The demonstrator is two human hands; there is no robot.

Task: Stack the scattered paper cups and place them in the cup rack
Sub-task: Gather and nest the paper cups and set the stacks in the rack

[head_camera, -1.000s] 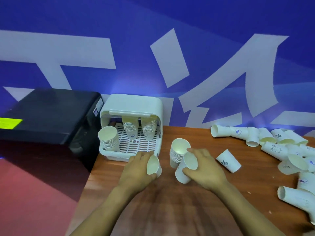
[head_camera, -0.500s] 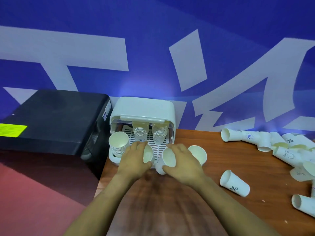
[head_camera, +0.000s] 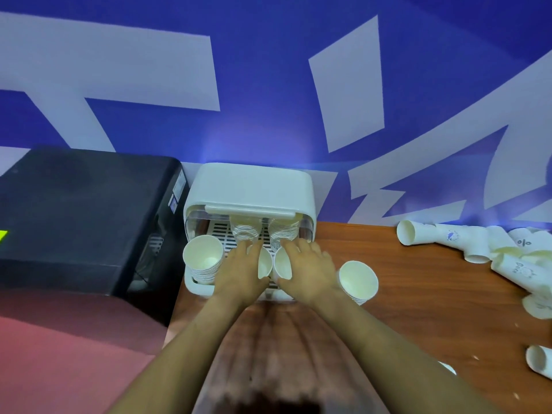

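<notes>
The white cup rack stands at the table's back left, its lid raised. Two cup stacks stand at its back and a third stack at its front left. My left hand grips a white paper cup over the rack's slatted tray. Beside it my right hand grips another paper cup; the two cups nearly touch. A short stack of cups stands on the table just right of the rack. Several loose cups lie scattered at the right.
A black box sits directly left of the rack, off the wooden table. A blue and white wall rises close behind. One cup lies near the table's right edge. Reddish floor shows at the lower left.
Both hands have carried their cups forward from the table into the rack opening. The camera has moved closer, so the rack looks larger and the short stack now stands right of my right hand.
</notes>
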